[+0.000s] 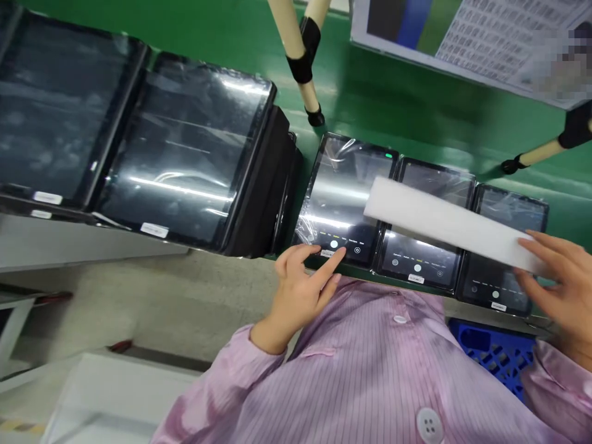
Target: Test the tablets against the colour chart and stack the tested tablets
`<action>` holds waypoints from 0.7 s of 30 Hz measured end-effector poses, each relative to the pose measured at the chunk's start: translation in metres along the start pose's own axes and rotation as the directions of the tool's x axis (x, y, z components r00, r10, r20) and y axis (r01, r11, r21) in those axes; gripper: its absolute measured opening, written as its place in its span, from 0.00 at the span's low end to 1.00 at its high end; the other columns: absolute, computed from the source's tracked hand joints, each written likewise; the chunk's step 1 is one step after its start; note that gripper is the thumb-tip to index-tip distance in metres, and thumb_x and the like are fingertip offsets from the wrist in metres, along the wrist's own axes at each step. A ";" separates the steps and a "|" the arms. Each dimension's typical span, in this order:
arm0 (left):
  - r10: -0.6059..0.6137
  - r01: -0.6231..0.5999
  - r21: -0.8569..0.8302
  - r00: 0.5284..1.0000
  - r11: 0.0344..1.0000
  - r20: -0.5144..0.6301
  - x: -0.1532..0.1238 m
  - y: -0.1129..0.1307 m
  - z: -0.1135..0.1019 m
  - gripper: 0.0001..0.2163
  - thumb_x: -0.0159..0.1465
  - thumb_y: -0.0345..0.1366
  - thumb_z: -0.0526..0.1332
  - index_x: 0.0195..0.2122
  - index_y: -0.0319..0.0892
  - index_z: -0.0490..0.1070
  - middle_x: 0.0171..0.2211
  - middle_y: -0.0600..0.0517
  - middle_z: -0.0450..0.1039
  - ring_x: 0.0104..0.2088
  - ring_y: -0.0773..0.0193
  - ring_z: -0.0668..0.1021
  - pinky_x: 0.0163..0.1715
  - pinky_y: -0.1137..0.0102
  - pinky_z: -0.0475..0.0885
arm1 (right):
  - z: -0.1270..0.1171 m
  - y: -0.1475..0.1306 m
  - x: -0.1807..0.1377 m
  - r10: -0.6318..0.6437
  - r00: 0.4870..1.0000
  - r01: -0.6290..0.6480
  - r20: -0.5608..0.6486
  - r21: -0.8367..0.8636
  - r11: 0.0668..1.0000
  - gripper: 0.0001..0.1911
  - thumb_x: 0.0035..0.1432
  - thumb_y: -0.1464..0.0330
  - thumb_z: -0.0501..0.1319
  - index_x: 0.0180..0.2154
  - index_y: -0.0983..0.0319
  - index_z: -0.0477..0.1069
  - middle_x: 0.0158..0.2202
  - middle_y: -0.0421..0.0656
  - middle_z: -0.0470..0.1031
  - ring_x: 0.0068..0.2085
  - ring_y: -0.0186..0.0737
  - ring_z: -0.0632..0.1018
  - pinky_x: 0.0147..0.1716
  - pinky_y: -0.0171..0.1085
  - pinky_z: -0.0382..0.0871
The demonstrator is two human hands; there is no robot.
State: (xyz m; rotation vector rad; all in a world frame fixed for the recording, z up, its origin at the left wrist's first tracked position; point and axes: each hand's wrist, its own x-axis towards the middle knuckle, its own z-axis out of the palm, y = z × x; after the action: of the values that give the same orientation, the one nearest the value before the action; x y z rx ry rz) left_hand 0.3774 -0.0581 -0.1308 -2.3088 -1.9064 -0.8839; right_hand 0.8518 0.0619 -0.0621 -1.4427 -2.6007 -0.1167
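Three tablets lie side by side along the table's near edge, their lit screens showing what look like camera controls. My left hand point(305, 283) is at the lower edge of the leftmost tablet point(340, 185), index finger out over its screen and the other fingers loosely bent, holding nothing. In my right hand point(562, 277) is the right end of a long white foam strip point(444, 219), gripped between thumb and fingers. The strip spans above the middle tablet point(416, 246) and the right tablet point(497, 265), covering part of each; its left end overlaps the first tablet.
Stacks of dark tablets in film point(185, 148) stand at the left on the green table point(398, 111). Cream tube legs point(308, 92) hold up a board with a printed sheet point(485, 43) at the back. A blue crate point(494, 354) sits below the edge at right.
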 end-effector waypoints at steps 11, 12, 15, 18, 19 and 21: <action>0.033 -0.030 0.020 0.991 0.999 -0.127 -0.001 -0.015 -0.003 0.25 0.72 0.37 0.62 0.70 0.54 0.70 0.50 0.44 0.64 0.52 0.50 0.70 0.54 0.57 0.69 | -0.001 0.007 0.018 -0.050 0.997 0.051 0.057 -0.025 0.998 0.37 0.69 0.65 0.64 0.72 0.30 0.58 0.60 0.44 0.80 0.53 0.60 0.84 0.50 0.57 0.71; 0.067 -0.066 0.010 0.983 0.998 -0.170 -0.002 -0.017 -0.004 0.27 0.73 0.38 0.61 0.72 0.55 0.67 0.49 0.45 0.63 0.50 0.52 0.70 0.52 0.58 0.70 | -0.001 0.007 0.017 -0.042 0.997 0.044 0.062 -0.027 0.999 0.37 0.69 0.65 0.65 0.71 0.30 0.58 0.60 0.44 0.80 0.53 0.60 0.84 0.51 0.57 0.71; 0.114 -0.112 0.021 0.971 0.993 -0.212 -0.004 -0.019 -0.003 0.29 0.73 0.39 0.61 0.75 0.57 0.61 0.47 0.46 0.63 0.48 0.53 0.70 0.49 0.59 0.72 | -0.003 0.005 0.017 -0.021 0.998 0.023 0.058 -0.027 0.999 0.35 0.69 0.64 0.65 0.71 0.30 0.61 0.61 0.42 0.79 0.55 0.59 0.83 0.54 0.56 0.70; 0.030 -0.024 0.109 0.998 0.994 -0.051 -0.006 -0.017 0.000 0.26 0.73 0.43 0.61 0.72 0.53 0.68 0.51 0.42 0.65 0.52 0.48 0.67 0.53 0.55 0.68 | -0.003 0.005 0.018 -0.015 0.998 0.015 0.056 -0.012 1.000 0.34 0.69 0.63 0.65 0.70 0.31 0.62 0.61 0.42 0.80 0.55 0.58 0.83 0.55 0.55 0.70; 0.004 -0.003 0.125 1.000 0.992 -0.011 -0.007 -0.016 0.000 0.24 0.74 0.44 0.61 0.71 0.51 0.70 0.52 0.41 0.65 0.54 0.47 0.67 0.55 0.54 0.67 | -0.003 0.005 0.017 -0.014 0.998 0.014 0.053 -0.007 1.000 0.34 0.69 0.63 0.65 0.70 0.31 0.63 0.61 0.42 0.80 0.55 0.58 0.83 0.54 0.55 0.70; 0.005 -0.004 0.102 1.000 0.995 -0.015 -0.009 -0.014 0.000 0.23 0.75 0.47 0.59 0.70 0.51 0.72 0.52 0.41 0.65 0.53 0.48 0.67 0.56 0.55 0.66 | 0.000 0.006 0.016 -0.008 0.999 0.008 0.045 0.001 1.000 0.32 0.69 0.62 0.64 0.69 0.32 0.64 0.61 0.42 0.80 0.54 0.57 0.83 0.54 0.55 0.69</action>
State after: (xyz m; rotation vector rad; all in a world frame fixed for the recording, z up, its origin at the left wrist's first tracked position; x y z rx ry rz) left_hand 0.3635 -0.0624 -0.1395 -2.2410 -1.8926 -0.7814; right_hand 0.8487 0.0791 -0.0597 -1.4520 -2.6422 -0.0850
